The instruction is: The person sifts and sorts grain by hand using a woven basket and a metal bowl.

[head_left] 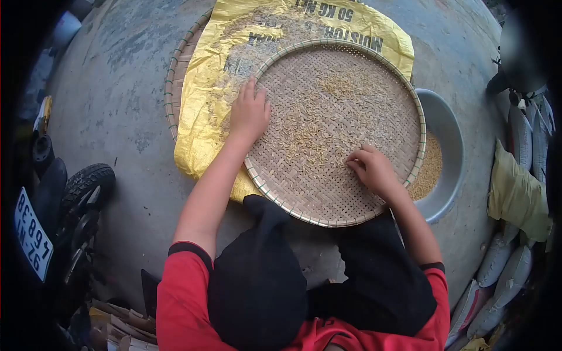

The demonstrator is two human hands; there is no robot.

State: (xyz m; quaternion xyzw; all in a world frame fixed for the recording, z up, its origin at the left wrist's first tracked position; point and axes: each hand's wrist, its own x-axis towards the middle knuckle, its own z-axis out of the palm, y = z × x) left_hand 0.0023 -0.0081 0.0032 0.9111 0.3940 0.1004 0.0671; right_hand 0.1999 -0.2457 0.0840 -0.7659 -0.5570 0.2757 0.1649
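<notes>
A round woven bamboo winnowing tray (pixel 293 105) lies tilted in front of my knees, with unhusked rice grains (pixel 307 137) scattered over its weave. My left hand (pixel 250 114) rests on the tray's left rim, its fingers stretched out and a little apart. Over the right half of the tray, my right hand (pixel 373 169) has thumb and fingertips pinched together close to the weave. Whatever those fingertips hold, if anything, is too small to make out. Beneath the tray is a yellow printed sack (pixel 202 117) with bits of chaff on it.
A metal basin (pixel 451 152) holding grain (pixel 430 167) stands partly under the tray's right edge. Another woven tray (pixel 175 88) shows under the sack. A motorbike wheel (pixel 91 184) and number plate (pixel 33 234) are at left. Filled sacks (pixel 503 257) line the right side.
</notes>
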